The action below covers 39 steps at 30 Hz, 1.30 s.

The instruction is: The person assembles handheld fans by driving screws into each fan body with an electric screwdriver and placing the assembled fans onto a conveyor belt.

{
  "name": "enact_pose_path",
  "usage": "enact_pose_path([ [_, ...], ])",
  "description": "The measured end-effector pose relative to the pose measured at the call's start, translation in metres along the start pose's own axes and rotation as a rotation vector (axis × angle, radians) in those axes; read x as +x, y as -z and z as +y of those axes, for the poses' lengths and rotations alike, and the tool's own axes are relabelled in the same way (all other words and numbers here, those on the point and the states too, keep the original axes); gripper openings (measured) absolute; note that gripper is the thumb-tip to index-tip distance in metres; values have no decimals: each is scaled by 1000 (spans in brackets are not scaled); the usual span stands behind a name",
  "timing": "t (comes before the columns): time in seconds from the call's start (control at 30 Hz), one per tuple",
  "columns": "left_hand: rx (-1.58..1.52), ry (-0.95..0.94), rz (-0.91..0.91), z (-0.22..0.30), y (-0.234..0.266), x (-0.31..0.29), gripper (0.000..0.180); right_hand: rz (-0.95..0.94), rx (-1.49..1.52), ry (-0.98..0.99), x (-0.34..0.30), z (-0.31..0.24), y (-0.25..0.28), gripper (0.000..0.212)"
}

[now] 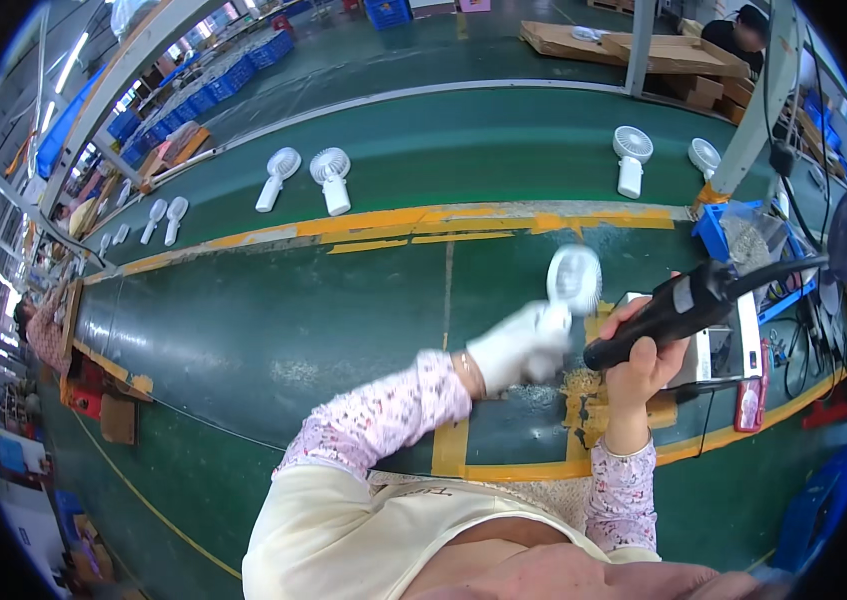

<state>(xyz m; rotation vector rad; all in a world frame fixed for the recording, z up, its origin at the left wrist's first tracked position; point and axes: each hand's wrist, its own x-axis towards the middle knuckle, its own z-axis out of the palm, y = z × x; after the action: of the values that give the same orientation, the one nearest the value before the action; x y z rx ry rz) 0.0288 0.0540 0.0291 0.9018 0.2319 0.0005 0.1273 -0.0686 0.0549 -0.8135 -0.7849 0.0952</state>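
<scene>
My left hand, in a white glove, is closed around the handle of a white handheld fan, its round head pointing up and away from me. Motion blurs the fan and the gloved fingers. Bare, my right hand grips a black electric screwdriver with a cable at its upper right end. The tool lies slanted, its lower left end close to the glove; no bit is visible. Both hands are above the green workbench, toward its right side.
Beyond the bench a green conveyor belt carries several white fans. At right are a blue bin of small parts, a white box-shaped device, a red-framed item, cables and a metal post. Another person is at far right.
</scene>
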Motion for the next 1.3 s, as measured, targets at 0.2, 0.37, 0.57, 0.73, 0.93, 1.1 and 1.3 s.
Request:
enact_pose_path([
  [0.2,973,-668,778,96,153,55,45,-119,-243,-94,-2,7,-13,48],
  [0.37,1734,-171,1486,152,231,24,31,-153,-323,-140,-3,10,2,46],
  [0.57,1599,229,1423,178,293,-20,56,-168,-236,-123,-2,9,-11,51],
  [0.73,445,-239,813,186,257,-4,46,-129,-321,0,0,12,0,46],
  [0.93,-273,-407,308,104,119,-3,53,134,-577,333,30,-10,26,32],
  [1.1,-529,-90,-33,28,63,-17,52,152,-568,244,41,-8,24,44],
  [1.3,-519,153,-36,-32,0,-20,25,136,-258,123,28,-3,10,44],
])
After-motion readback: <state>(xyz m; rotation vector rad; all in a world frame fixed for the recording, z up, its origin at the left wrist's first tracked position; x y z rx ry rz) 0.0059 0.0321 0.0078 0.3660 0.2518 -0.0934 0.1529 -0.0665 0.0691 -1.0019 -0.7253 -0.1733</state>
